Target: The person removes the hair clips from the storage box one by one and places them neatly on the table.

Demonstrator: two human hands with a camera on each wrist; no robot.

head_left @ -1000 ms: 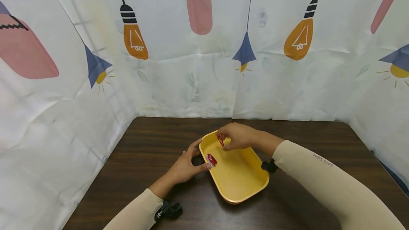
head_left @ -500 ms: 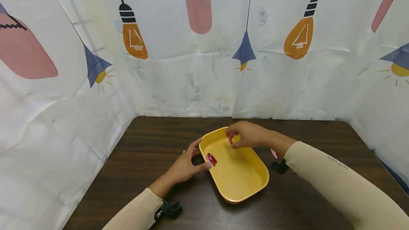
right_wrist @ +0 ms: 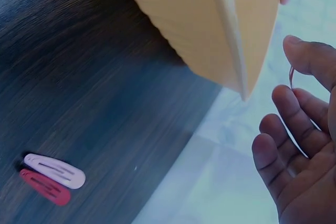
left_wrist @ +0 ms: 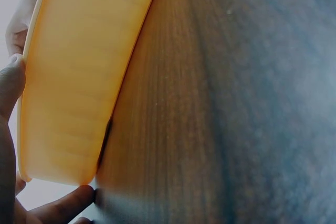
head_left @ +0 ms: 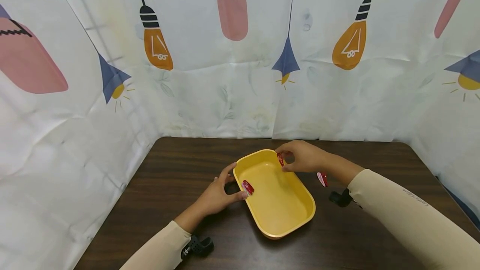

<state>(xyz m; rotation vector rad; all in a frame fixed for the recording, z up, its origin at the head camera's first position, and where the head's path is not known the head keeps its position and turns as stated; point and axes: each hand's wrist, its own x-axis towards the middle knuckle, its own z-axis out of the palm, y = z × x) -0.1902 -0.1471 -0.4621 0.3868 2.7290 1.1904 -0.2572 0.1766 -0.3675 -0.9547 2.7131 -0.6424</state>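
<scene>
My right hand (head_left: pixel 304 156) pinches a red snap hair clip (head_left: pixel 280 159) between thumb and fingertips over the tray's far right rim. Edge-on in the right wrist view, that clip (right_wrist: pixel 292 76) looks like a thin curved strip. The yellow tray (head_left: pixel 279 220) stands on the table. Against its left inner wall lies a red clip (head_left: pixel 248 186) with a pale pink one partly behind it. My left hand (head_left: pixel 219 195) touches the tray's left side, thumb at the rim and fingers extended toward the far left corner. In the left wrist view the thumb (left_wrist: pixel 13 80) meets the tray's rim.
To the right of the tray, a pale pink clip (right_wrist: pixel 55 170) and a red clip (right_wrist: pixel 44 187) lie side by side on the dark wooden table (head_left: pixel 180 166). A small object (head_left: pixel 357 204) shows partly beneath the right forearm. A printed curtain (head_left: pixel 210 99) hangs behind the table.
My right hand has moved rightward from above the tray's interior to its far right rim, still pinching the red clip. The clips on the table have come into view. The left hand stays put.
</scene>
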